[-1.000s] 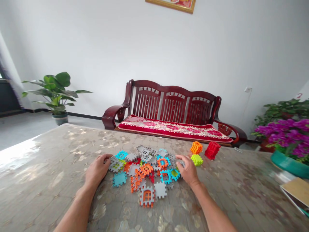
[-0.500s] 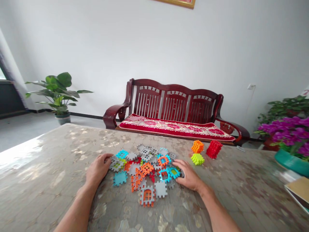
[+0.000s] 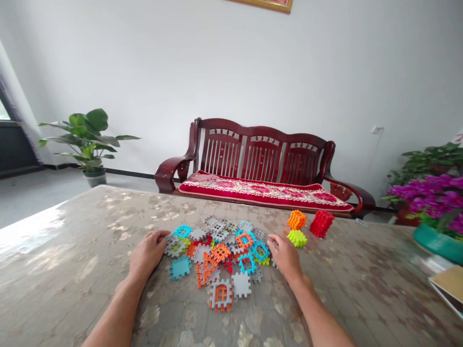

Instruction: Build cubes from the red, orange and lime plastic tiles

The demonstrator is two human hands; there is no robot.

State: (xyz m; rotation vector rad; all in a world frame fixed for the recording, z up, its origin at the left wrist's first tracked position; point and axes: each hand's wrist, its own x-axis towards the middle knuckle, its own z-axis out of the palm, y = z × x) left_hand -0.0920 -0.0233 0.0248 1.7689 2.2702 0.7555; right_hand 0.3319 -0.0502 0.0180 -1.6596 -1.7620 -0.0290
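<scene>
A loose pile of toothed plastic building panels in grey, orange, blue, red and lime lies on the table. My left hand [image 3: 149, 251] rests at the pile's left edge, loosely bent and holding nothing, its fingertips close to a grey panel [image 3: 175, 247]. A flat teal panel [image 3: 180, 268] is nearby. At the right edge is my right hand [image 3: 287, 256], fingers loosely curved beside a blue frame panel [image 3: 260, 251]; nothing shows in its grasp. Partly hidden by this hand is a grey piece. Nearest me sit a grey-and-orange window panel [image 3: 221, 294] and a plain grey panel [image 3: 241, 285].
Beyond my right hand stand stacked orange panels [image 3: 297, 220], lime panels [image 3: 297, 238] and red panels [image 3: 321, 223]. A flower pot [image 3: 437, 243] and a box [image 3: 448, 284] occupy the table's right side. Behind the patterned table [image 3: 90, 250] is a wooden bench [image 3: 260, 154].
My right hand has shifted slightly right, off the blue frame panel, its fingers drawn closer together. That panel has moved a little, showing lime below it. My left hand stays nearly still.
</scene>
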